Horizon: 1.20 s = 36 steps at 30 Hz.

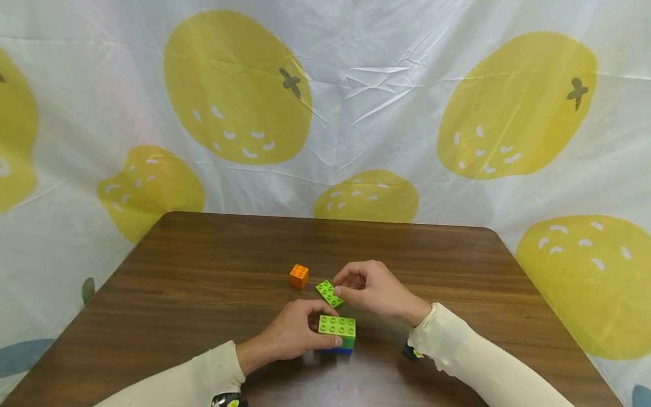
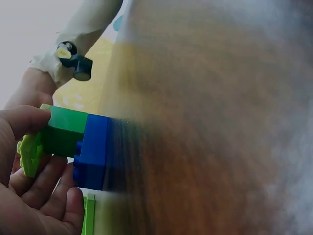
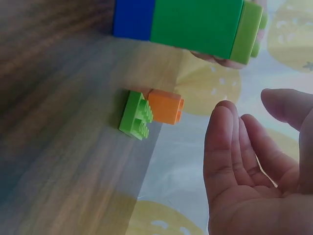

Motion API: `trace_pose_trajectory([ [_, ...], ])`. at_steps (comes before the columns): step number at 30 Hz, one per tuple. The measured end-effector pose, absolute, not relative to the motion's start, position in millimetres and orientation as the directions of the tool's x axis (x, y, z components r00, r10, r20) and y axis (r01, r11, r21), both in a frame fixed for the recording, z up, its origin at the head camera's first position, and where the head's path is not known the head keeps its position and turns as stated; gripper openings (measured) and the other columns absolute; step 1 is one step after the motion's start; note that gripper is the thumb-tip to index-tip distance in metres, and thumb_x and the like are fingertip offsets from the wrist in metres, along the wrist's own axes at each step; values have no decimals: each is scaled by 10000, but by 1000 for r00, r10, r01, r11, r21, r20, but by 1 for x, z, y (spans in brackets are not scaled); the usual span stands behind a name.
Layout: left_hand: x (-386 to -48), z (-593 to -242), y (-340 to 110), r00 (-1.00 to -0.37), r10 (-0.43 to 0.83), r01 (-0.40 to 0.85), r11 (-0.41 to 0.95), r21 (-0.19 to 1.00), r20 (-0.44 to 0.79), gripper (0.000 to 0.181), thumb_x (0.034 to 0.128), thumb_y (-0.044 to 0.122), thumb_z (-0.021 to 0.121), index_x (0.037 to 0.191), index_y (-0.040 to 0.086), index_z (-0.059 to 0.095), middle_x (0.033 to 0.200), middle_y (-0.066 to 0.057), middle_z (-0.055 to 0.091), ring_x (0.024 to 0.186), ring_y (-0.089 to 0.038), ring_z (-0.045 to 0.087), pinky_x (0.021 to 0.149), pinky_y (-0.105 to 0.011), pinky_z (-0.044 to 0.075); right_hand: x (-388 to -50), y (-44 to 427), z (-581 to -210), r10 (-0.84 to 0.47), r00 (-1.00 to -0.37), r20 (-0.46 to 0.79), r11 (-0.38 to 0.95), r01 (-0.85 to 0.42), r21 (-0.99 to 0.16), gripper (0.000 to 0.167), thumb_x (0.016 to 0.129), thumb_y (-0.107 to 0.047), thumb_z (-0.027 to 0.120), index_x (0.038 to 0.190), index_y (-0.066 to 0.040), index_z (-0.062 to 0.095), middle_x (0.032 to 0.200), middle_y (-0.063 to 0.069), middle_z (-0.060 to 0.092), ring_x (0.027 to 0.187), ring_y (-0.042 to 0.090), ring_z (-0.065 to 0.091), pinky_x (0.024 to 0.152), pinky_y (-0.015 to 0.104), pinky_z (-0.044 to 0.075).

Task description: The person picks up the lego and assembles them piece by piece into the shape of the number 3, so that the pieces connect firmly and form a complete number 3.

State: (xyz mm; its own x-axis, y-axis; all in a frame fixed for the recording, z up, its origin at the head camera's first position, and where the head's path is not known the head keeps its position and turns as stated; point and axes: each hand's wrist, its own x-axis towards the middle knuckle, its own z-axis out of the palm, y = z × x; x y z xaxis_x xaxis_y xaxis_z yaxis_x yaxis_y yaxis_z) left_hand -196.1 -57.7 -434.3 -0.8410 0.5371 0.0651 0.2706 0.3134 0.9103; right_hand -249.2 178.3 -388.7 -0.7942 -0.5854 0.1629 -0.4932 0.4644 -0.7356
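Observation:
My left hand (image 1: 291,332) grips a stack of toy building bricks between thumb and fingers. At the bottom of this stack is a blue brick (image 2: 95,152), then a green brick (image 3: 198,24), topped by a lime brick (image 1: 337,325). In the left wrist view the lime top piece looks slightly angled against the green one. Behind the stack, a second lime brick (image 1: 326,290) lies studs up on the table. My right hand (image 1: 380,289) hovers just right of that loose brick, fingers loosely bent and holding nothing; the right wrist view shows thumb and fingers apart.
An orange brick (image 1: 298,276) stands on the table a little behind and left of the loose lime brick. The brown wooden table (image 1: 229,243) reaches back to a white curtain (image 1: 356,124) printed with yellow fruit. Each sleeve carries a small dark wrist device.

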Motion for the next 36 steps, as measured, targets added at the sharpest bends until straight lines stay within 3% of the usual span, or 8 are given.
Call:
trace_pose_trajectory([
  [6,-196,-435,-58,-840,539,276,318,907,66,340,845,257,890,1124,128,744,986,7,763,854,-121,735,725,-222,578,-261,168,-385,-556,-813,172,500,-493,-712,225,974,-299,766,1170,-189,769,961,-53,764,806,131,711,725,297,584],
  [21,-196,-435,-58,-836,544,291,332,897,70,341,832,276,893,1108,142,744,968,26,758,842,-121,725,724,-217,564,-299,142,-393,-550,-814,187,513,-506,-694,288,952,-321,800,1200,-181,756,1070,-37,763,888,102,713,849,328,595],
  [26,-198,-434,-58,-836,544,297,342,892,71,338,832,277,895,1106,145,747,987,27,749,847,-126,720,728,-215,562,-307,136,-398,-548,-815,185,526,-509,-681,347,944,-310,812,1219,-109,751,1082,-19,766,903,97,713,856,326,596],
  [30,-198,-433,-59,-835,546,294,342,892,66,333,833,278,894,1102,146,748,996,18,746,843,-122,720,725,-219,565,-312,131,-402,-550,-818,167,528,-496,-689,394,933,-297,822,1238,-63,736,1104,29,768,927,115,716,881,352,599],
  [36,-198,-433,-60,-829,556,300,347,889,63,322,837,294,889,1092,158,746,995,16,737,826,-98,707,721,-223,562,-316,124,-407,-574,-813,101,549,-473,-689,439,924,-328,831,1267,-79,717,1111,22,768,947,109,714,896,352,598],
])
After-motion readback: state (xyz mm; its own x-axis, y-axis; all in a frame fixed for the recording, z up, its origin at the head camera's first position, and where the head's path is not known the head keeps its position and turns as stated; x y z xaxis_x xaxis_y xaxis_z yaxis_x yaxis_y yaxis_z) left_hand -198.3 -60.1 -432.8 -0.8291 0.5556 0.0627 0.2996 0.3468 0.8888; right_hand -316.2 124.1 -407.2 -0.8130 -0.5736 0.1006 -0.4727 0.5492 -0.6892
